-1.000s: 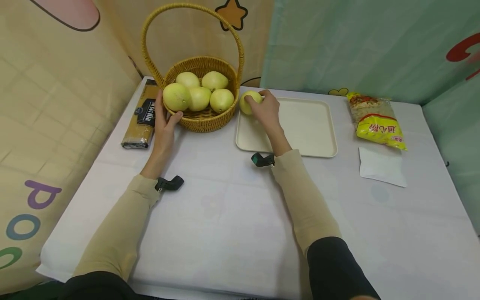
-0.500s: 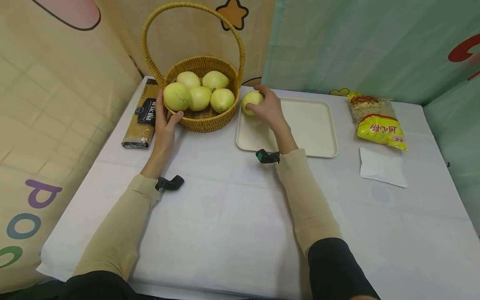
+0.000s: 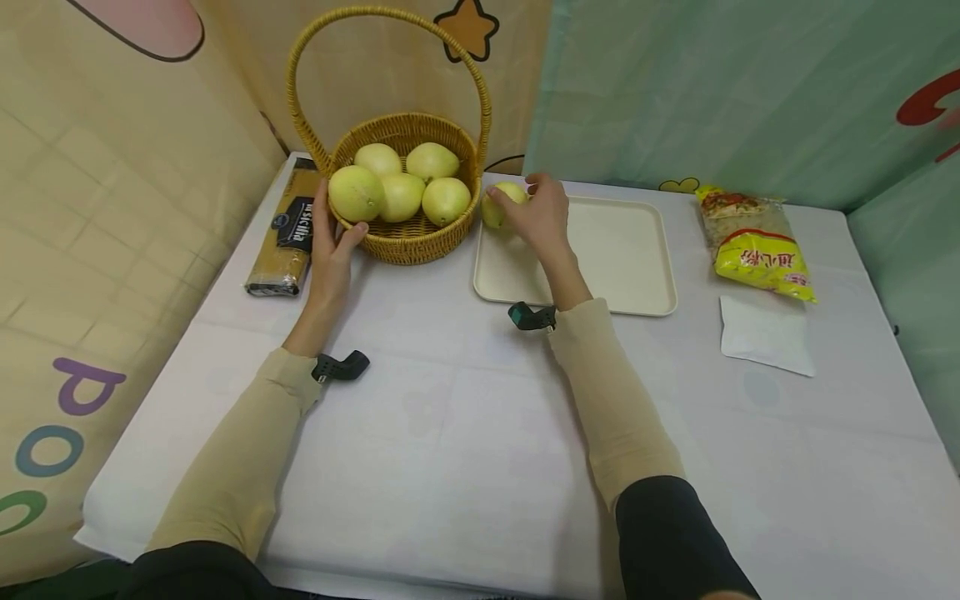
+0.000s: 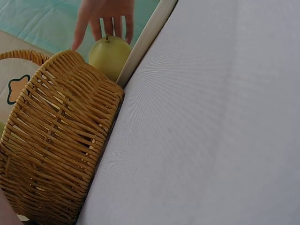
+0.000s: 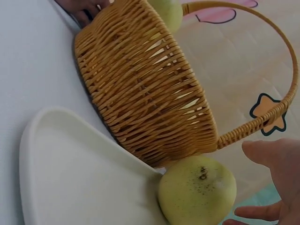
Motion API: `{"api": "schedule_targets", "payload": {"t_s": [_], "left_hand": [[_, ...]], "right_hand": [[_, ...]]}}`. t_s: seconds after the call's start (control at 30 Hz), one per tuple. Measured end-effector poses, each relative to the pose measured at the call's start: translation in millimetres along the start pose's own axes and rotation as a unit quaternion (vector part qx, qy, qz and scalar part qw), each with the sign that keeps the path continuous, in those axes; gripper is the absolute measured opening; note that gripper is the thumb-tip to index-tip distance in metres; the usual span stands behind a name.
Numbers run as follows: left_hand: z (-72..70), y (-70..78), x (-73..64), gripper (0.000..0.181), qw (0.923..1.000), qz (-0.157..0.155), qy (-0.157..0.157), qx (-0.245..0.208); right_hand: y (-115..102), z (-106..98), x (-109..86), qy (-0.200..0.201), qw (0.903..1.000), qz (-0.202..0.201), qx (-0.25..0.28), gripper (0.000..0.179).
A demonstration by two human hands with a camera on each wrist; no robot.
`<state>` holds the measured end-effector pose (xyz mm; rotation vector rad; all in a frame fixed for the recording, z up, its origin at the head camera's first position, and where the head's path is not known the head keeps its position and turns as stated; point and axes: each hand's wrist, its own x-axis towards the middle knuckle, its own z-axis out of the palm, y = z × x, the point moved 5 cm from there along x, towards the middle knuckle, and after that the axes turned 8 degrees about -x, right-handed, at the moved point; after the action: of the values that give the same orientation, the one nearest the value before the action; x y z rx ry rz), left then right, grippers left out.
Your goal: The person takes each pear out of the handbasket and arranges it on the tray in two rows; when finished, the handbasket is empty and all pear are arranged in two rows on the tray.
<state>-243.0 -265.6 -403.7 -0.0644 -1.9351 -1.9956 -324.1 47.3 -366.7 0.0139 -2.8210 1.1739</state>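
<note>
In the head view a yellow wicker basket (image 3: 408,248) with a tall hoop handle holds several pale yellow-green fruits (image 3: 356,193), round like small melons. My left hand (image 3: 330,258) holds the basket's left side, fingers along the outer wall and thumb at the front rim. One more such melon (image 3: 504,206) sits at the back left corner of a cream tray (image 3: 611,250), right beside the basket. My right hand (image 3: 543,218) spreads its fingers over and around this melon. In the right wrist view its thumb and fingers (image 5: 260,212) stand apart from the melon's surface.
Left of the basket lies a pack of dry pasta (image 3: 285,229) with a black label. At the right are a yellow plastic food bag (image 3: 756,246) and a white packet (image 3: 763,335). Printed curtains (image 3: 720,92) stand behind the white-covered table (image 3: 450,467).
My right hand has shifted slightly right, and its thumb has risen from the melon's side. The melon stays at the tray corner. My left hand and the basket have not visibly moved.
</note>
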Motion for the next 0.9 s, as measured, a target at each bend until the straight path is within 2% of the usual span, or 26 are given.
{"api": "schedule_targets", "payload": {"t_s": [0.13, 0.3, 0.6, 0.77, 0.9], "left_hand": [[0.0, 0.8, -0.5, 0.086, 1.0, -0.003, 0.001, 0.002], [-0.2, 1.6, -1.2, 0.086, 1.0, -0.006, 0.003, 0.006], [-0.3, 0.0, -0.1, 0.087, 1.0, -0.003, 0.001, 0.001], [-0.6, -1.7, 1.3, 0.087, 1.0, -0.004, 0.002, 0.0], [-2.2, -1.1, 1.4, 0.087, 1.0, 0.002, 0.004, 0.004]], "right_hand": [[-2.4, -13.5, 2.2, 0.02, 0.9987, 0.001, 0.046, 0.072], [-14.2, -30.1, 0.7, 0.027, 0.9961, 0.003, 0.084, 0.072], [-53.8, -52.1, -18.2, 0.036, 0.9908, -0.043, 0.123, 0.073], [-73.4, -53.6, -30.7, 0.028, 0.9839, -0.06, 0.166, 0.075], [-87.7, -40.2, -39.2, 0.009, 0.9827, -0.085, 0.164, 0.079]]}}
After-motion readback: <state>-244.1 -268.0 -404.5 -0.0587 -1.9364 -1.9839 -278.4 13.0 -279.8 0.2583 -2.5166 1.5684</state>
